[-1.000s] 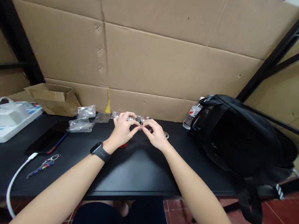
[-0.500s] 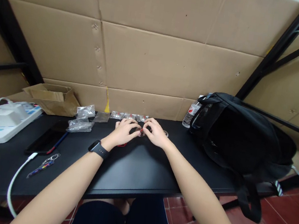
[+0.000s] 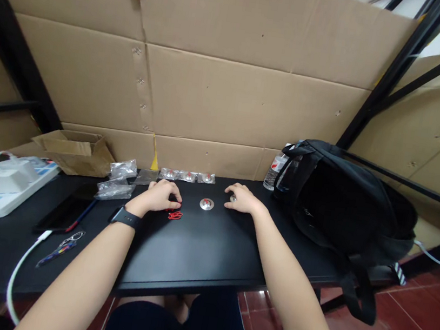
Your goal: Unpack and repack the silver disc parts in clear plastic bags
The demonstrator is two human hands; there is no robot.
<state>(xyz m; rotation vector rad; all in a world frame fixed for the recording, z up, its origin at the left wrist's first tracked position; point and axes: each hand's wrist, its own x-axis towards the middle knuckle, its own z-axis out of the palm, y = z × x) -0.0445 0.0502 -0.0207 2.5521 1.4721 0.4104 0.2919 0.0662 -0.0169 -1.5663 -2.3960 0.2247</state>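
Note:
A round silver disc (image 3: pixel 207 204) with a red middle lies flat on the black table between my hands. To its left, my left hand (image 3: pixel 161 196) rests low with its fingers curled and thumb and fingertips closed on red cord. More of the looped red cord (image 3: pixel 175 215) lies on the table just below the fingertips. My right hand (image 3: pixel 242 198) is to the right of the disc, its fingers closed around a small round silver piece (image 3: pixel 233 198), mostly hidden by them. Behind stand several clear packets (image 3: pixel 188 176) in a row, holding similar silver and red pieces.
Crumpled clear plastic bags (image 3: pixel 116 188) and a paper bag (image 3: pixel 76 151) are at the back left. A phone (image 3: pixel 64 208), a keyring (image 3: pixel 61 249) and a white power strip (image 3: pixel 6 195) lie nearer. A water bottle (image 3: pixel 273 173) and black backpack (image 3: pixel 353 205) stand right.
My hands have moved apart, leaving the silver disc on the table. The left went left to the red cord, the right went right to the small silver piece. The view has shifted slightly.

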